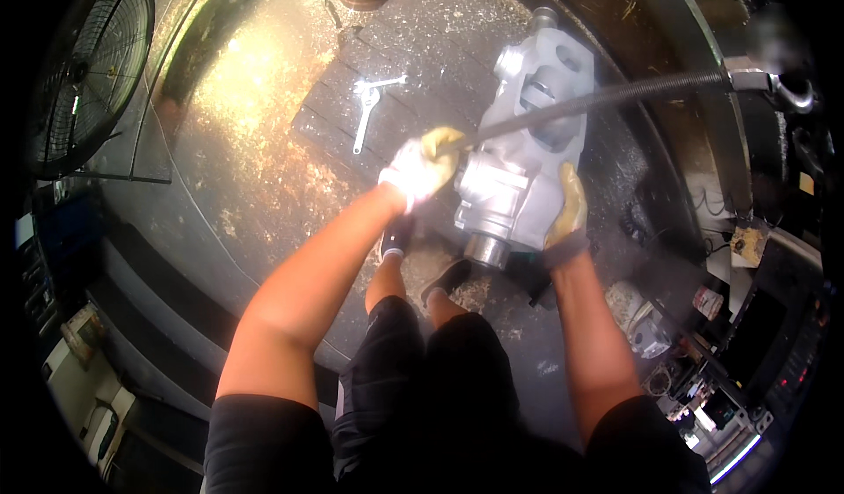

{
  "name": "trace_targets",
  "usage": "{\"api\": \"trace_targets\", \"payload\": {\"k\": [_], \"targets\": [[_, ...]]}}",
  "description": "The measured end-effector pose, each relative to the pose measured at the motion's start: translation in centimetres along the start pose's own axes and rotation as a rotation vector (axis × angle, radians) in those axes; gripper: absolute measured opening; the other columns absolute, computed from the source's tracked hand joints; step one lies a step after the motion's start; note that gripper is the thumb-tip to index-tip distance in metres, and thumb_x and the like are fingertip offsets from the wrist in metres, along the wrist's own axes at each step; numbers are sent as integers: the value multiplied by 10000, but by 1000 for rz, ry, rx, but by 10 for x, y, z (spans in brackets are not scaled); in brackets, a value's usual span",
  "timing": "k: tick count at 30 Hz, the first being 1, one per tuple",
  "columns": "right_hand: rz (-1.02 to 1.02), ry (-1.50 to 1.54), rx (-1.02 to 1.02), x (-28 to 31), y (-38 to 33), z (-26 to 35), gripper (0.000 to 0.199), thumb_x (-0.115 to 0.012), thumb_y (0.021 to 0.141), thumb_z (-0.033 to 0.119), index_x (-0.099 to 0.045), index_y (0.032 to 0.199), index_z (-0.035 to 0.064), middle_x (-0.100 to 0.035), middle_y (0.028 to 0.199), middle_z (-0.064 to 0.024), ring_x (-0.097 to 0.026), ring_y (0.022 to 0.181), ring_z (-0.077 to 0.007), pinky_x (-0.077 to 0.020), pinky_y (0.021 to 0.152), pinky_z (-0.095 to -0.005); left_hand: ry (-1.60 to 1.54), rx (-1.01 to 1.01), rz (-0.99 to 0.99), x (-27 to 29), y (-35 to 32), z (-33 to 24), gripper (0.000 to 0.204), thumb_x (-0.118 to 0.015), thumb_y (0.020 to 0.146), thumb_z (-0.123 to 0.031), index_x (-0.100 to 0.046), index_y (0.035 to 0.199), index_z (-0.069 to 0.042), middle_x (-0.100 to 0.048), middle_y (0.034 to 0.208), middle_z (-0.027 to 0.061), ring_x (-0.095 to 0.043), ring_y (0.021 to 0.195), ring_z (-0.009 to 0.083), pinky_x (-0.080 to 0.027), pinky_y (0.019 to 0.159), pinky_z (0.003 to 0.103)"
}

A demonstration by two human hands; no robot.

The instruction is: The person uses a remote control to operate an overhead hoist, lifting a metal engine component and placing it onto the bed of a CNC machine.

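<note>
A large silver-grey metal casting (pixel 519 156) with oval openings and a round stub at its lower end lies tilted ahead of me. A long dark ribbed rod or hose (pixel 607 100) runs across it toward the right. My left hand (pixel 420 170), in a pale glove with yellowish fingers, closes around the rod's near end at the casting's left side. My right hand (pixel 569 208), gloved alike, lies along the casting's right side with its fingers stretched out. What supports the casting underneath is hidden.
Two wrenches (pixel 366 116) lie on a dark floor plate (pixel 330 98) to the left. Metal chips (pixel 264 134) litter the floor. A large fan (pixel 88 68) stands far left, beside dark steps (pixel 167 292). A chrome fitting (pixel 791 94) and a machine panel (pixel 791 345) are at right.
</note>
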State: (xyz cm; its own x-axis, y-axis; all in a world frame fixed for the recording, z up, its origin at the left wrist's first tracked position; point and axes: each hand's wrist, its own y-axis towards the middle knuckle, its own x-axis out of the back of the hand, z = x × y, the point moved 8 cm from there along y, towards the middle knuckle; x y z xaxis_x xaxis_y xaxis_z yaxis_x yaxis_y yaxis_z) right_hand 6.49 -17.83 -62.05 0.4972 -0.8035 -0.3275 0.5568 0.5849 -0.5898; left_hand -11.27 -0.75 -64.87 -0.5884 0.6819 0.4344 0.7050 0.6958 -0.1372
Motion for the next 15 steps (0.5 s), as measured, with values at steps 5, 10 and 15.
{"api": "trace_targets", "payload": {"k": [5, 10, 15], "targets": [[-63, 27, -5, -14, 4, -19, 490, -651, 1012, 403, -629, 1321, 25, -696, 1229, -115, -701, 1079, -250, -585, 956, -410, -144, 245, 152, 15, 13, 24, 209, -564, 1030, -219, -727, 1145, -160, -701, 901, 81, -664, 825, 200, -509, 731, 342], [35, 215, -100, -33, 3, -20, 524, -655, 998, 438, -626, 1312, 18, -714, 1190, -152, -735, 1026, -292, -619, 916, -443, -461, 363, 227, 5, 19, 32, 176, -589, 1038, -234, -717, 1137, -166, -540, 624, -33, -465, 476, 93, -380, 451, 292], [103, 327, -220, -53, 1, -34, 678, -653, 969, 549, -592, 1329, -22, -700, 1200, -215, -716, 1042, -363, -598, 940, -509, -380, 361, 153, 18, 27, 48, 173, -570, 1040, -168, -722, 1122, -173, -552, 618, -3, -470, 440, 107, -391, 403, 294]]}}
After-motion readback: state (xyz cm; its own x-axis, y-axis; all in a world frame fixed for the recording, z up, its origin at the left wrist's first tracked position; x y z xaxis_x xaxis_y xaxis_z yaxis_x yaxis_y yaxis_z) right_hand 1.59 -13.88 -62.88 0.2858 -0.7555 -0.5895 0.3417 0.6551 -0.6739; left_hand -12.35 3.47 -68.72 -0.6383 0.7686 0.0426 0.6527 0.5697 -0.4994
